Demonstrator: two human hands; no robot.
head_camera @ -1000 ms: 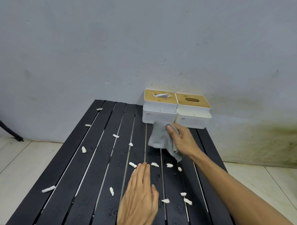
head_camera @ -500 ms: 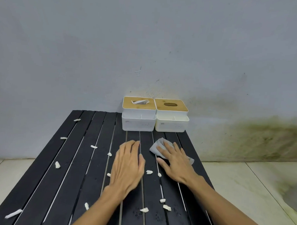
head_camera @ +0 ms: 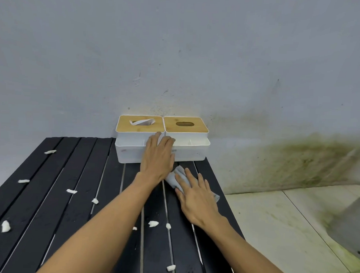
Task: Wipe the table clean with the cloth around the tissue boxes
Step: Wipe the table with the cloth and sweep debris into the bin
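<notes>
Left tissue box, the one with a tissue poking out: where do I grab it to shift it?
Grip the left tissue box by its white lower body, fingers hooked over the front tray rim, coming from the front or the free left side. The wall is behind it and the second box abuts its right. The bamboo lid may lift off, so avoid it.

**Black Slats, White Boxes**

The desk was black, striped by pale gaps and dotted with white scraps. The tissue boxes were white with tan lids. The cloth was light grey. Green mottling stained the blue-grey wall at lower right.
</notes>
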